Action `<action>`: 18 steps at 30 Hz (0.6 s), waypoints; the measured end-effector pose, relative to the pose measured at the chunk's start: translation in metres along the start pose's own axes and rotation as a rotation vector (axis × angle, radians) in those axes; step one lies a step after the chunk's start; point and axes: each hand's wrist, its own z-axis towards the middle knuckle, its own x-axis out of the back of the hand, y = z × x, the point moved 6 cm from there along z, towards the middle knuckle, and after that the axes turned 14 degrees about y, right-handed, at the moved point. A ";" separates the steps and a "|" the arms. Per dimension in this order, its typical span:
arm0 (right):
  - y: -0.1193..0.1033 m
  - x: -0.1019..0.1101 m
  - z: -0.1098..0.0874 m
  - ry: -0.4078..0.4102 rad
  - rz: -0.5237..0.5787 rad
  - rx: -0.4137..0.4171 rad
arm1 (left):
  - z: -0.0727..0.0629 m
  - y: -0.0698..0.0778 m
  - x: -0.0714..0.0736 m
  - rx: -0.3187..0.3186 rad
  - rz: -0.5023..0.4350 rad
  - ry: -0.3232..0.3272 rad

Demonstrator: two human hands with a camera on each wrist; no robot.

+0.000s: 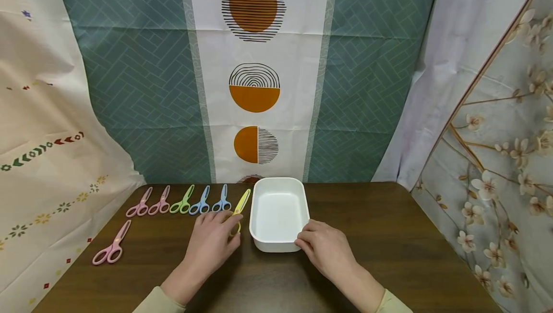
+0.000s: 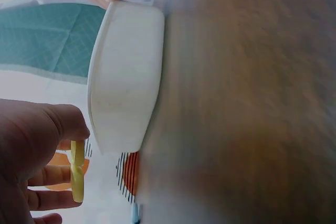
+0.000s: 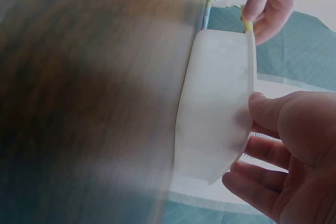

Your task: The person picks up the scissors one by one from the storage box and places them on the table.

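Observation:
My left hand point(image 1: 212, 238) holds a pair of yellow scissors point(image 1: 243, 201) by the handles, just left of a white rectangular container point(image 1: 276, 246). The blades point up and away from me. In the left wrist view the yellow handles point(image 2: 77, 178) sit between thumb and fingers, above the tabletop. My right hand point(image 1: 326, 248) grips the container at its front right corner. From the right wrist, the thumb point(image 3: 260, 106) is seen at the rim, with the other fingers bent around the side. Nothing lies inside the container.
Left of the container, a row of scissors lies along the back of the dark wooden table point(image 1: 367, 236): pink point(image 1: 139, 207), green point(image 1: 181, 205) and blue point(image 1: 200, 205) ones. Another pink pair point(image 1: 113, 248) lies nearer, at the left. Patterned cloths point(image 1: 367, 87) hang behind and at both sides.

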 end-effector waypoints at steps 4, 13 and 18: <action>0.000 0.000 -0.001 -0.005 0.001 -0.007 | -0.009 -0.004 0.005 -0.015 0.020 -0.007; 0.000 0.000 -0.001 -0.006 0.003 -0.006 | -0.029 -0.015 0.015 0.007 0.062 -0.085; 0.000 0.000 -0.001 -0.002 -0.001 0.000 | -0.038 -0.019 0.017 0.022 0.069 -0.128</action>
